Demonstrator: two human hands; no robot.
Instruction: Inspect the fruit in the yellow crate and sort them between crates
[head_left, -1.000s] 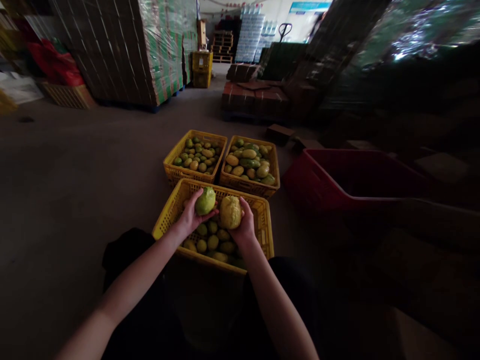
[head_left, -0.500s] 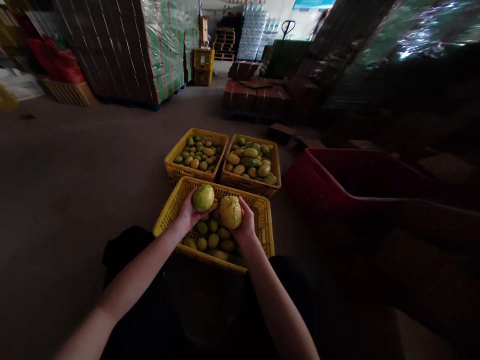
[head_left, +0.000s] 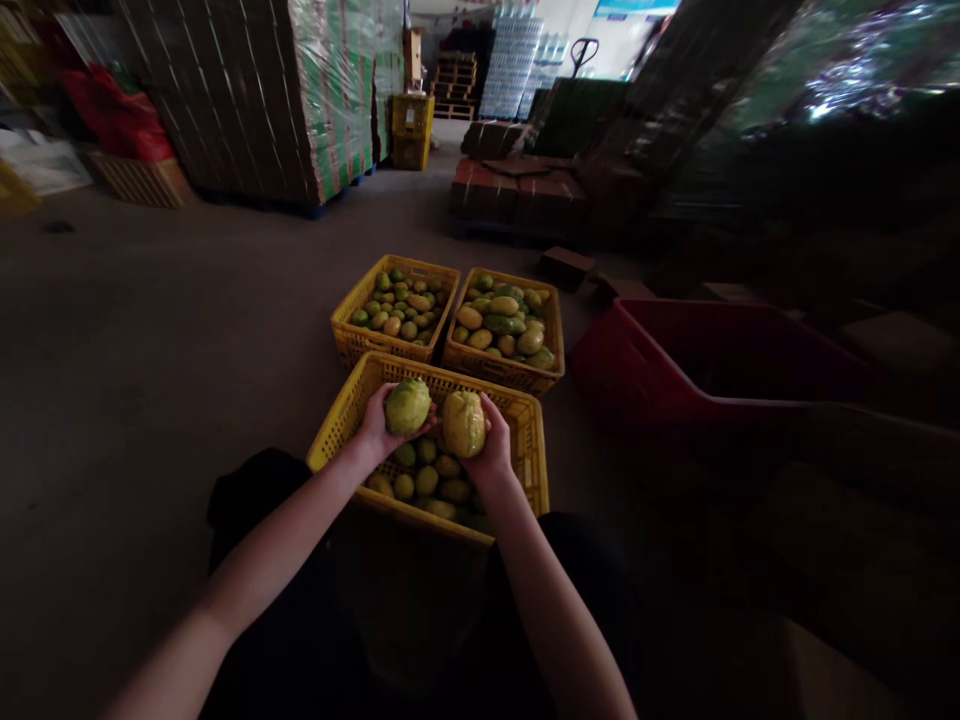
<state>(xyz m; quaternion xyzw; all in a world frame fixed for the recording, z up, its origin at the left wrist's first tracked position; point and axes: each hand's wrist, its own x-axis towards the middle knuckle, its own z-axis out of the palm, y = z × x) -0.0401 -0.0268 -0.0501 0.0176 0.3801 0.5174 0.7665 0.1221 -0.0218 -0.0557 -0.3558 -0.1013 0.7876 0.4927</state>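
Head: left fingers (head_left: 376,404) grasp green fruit (head_left: 407,407); right fingers (head_left: 495,413), yellow fruit (head_left: 463,424), long axis vertical.

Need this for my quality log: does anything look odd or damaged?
The yellow fruit in the right hand looks odd: lumpy, ridged skin, unlike smoother fruit in the rear right yellow crate. I can't confirm damage.
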